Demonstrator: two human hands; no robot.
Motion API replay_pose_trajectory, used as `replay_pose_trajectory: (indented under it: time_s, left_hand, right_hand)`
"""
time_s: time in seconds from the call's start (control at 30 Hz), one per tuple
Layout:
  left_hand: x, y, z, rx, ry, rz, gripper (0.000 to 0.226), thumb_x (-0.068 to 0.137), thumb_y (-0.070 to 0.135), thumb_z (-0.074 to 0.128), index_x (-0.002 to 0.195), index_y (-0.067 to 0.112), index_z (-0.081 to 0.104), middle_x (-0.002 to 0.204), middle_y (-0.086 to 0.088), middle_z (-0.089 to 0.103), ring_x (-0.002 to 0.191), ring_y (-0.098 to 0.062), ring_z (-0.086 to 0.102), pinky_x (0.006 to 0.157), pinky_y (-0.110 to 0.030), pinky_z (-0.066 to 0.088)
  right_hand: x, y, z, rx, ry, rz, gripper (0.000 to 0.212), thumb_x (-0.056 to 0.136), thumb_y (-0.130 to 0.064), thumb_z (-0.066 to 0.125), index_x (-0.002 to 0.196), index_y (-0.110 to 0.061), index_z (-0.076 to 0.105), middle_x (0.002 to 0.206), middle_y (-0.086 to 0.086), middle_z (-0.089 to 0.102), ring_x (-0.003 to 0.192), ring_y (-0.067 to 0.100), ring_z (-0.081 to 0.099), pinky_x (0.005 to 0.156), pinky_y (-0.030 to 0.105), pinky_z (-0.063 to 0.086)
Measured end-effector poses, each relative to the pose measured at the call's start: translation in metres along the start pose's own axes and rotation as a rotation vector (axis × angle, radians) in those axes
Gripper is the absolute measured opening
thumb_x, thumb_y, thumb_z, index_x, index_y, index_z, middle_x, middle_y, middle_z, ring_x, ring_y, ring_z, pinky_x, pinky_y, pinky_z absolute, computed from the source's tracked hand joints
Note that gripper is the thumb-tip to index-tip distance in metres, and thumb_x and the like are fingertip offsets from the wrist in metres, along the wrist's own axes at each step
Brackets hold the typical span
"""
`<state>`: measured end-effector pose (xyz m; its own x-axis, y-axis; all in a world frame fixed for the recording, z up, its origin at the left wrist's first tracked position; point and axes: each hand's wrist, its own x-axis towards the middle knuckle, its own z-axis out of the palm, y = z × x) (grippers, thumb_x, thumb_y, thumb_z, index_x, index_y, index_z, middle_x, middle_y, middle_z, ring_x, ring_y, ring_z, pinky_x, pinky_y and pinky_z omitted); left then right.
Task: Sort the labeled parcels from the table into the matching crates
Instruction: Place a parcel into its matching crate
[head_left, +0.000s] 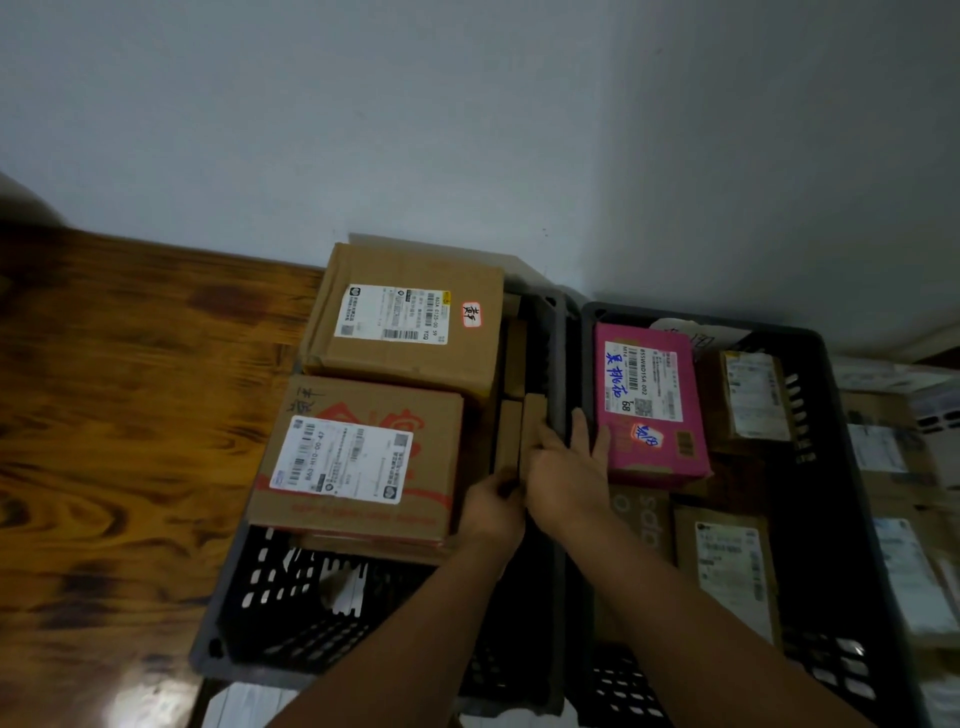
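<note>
The left hand (493, 506) curls its fingers round the near end of a slim parcel (533, 421) standing on edge in the left crate (283, 618). The right hand (567, 475) rests its thumb on it, fingers straight. The parcel looks light and stiff, probably best held by its narrow ends.

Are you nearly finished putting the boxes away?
Done: two big boxes sit in the left crate; the pink parcel and others lie in the right crate. In hand: the left hand grips and the right hand steadies thin boxes on edge there. To do: a blurred pile at far right.
</note>
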<state>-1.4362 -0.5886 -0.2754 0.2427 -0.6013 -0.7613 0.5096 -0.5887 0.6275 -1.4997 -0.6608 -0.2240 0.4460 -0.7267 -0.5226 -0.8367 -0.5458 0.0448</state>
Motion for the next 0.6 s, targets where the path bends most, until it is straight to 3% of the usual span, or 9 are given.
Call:
replay_pose_trajectory:
  time_s: [0.07, 0.17, 0.23, 0.37, 0.47, 0.53, 0.6]
  left_hand:
    - [0.001, -0.002, -0.001, -0.025, -0.005, 0.017, 0.026, 0.106, 0.011, 0.047, 0.101, 0.011, 0.072, 0.109, -0.013, 0.072, 0.11, -0.027, 0.067, 0.097, -0.032, 0.054]
    - [-0.001, -0.006, -0.004, 0.211, 0.018, 0.178, 0.027, 0.105, 0.007, 0.044, 0.107, 0.0, 0.07, 0.097, -0.008, 0.07, 0.095, -0.017, 0.064, 0.076, -0.017, 0.051]
    - [-0.004, -0.01, 0.0, 0.247, 0.055, 0.267, 0.029, 0.103, 0.001, 0.04, 0.103, -0.003, 0.068, 0.091, -0.011, 0.067, 0.092, -0.019, 0.062, 0.074, -0.019, 0.053]
    - [-0.015, -0.01, 0.002, 0.326, 0.003, 0.369, 0.036, 0.103, -0.007, 0.032, 0.134, -0.018, 0.048, 0.083, -0.005, 0.069, 0.076, -0.01, 0.067, 0.066, -0.016, 0.055]
    - [-0.017, -0.003, 0.003, 0.279, -0.029, 0.289, 0.039, 0.104, -0.008, 0.031, 0.138, -0.023, 0.041, 0.099, 0.002, 0.065, 0.073, -0.01, 0.062, 0.063, -0.014, 0.053]
    - [-0.012, -0.003, -0.001, 0.189, -0.089, 0.208, 0.034, 0.104, -0.008, 0.032, 0.128, -0.02, 0.053, 0.093, 0.0, 0.066, 0.069, -0.008, 0.062, 0.063, -0.014, 0.053]
    - [-0.012, 0.0, -0.002, 0.225, -0.082, 0.153, 0.032, 0.104, -0.006, 0.034, 0.101, -0.001, 0.066, 0.087, -0.006, 0.061, 0.072, -0.008, 0.061, 0.066, -0.013, 0.052]
  right_hand:
    - [0.002, 0.0, 0.005, -0.053, -0.039, -0.018, 0.035, 0.104, -0.032, 0.05, 0.135, -0.022, 0.063, 0.171, 0.002, 0.02, 0.156, 0.042, -0.016, 0.119, 0.066, -0.015]
    - [0.008, 0.001, 0.011, -0.112, -0.101, -0.036, 0.041, 0.104, -0.035, 0.049, 0.143, -0.023, 0.056, 0.169, 0.002, 0.025, 0.155, 0.046, -0.015, 0.116, 0.069, -0.017]
    - [0.013, 0.002, 0.014, -0.138, -0.154, -0.029, 0.044, 0.102, -0.035, 0.053, 0.145, -0.024, 0.055, 0.169, 0.001, 0.026, 0.155, 0.047, -0.013, 0.115, 0.072, -0.016]
    - [0.016, -0.001, 0.015, -0.155, -0.178, -0.001, 0.05, 0.1, -0.033, 0.056, 0.149, -0.024, 0.051, 0.168, -0.001, 0.026, 0.155, 0.047, -0.008, 0.117, 0.071, -0.013]
    - [0.014, 0.0, 0.013, -0.148, -0.16, -0.001, 0.054, 0.1, -0.034, 0.056, 0.152, -0.022, 0.047, 0.168, 0.0, 0.026, 0.156, 0.046, -0.008, 0.118, 0.069, -0.014]
    - [0.012, 0.001, 0.012, -0.113, -0.151, 0.002, 0.055, 0.1, -0.032, 0.054, 0.154, -0.022, 0.045, 0.169, 0.0, 0.025, 0.156, 0.046, -0.008, 0.118, 0.069, -0.013]
    - [0.008, -0.001, 0.009, -0.058, -0.119, -0.006, 0.051, 0.101, -0.03, 0.052, 0.152, -0.024, 0.047, 0.169, 0.0, 0.024, 0.156, 0.045, -0.009, 0.117, 0.069, -0.014]
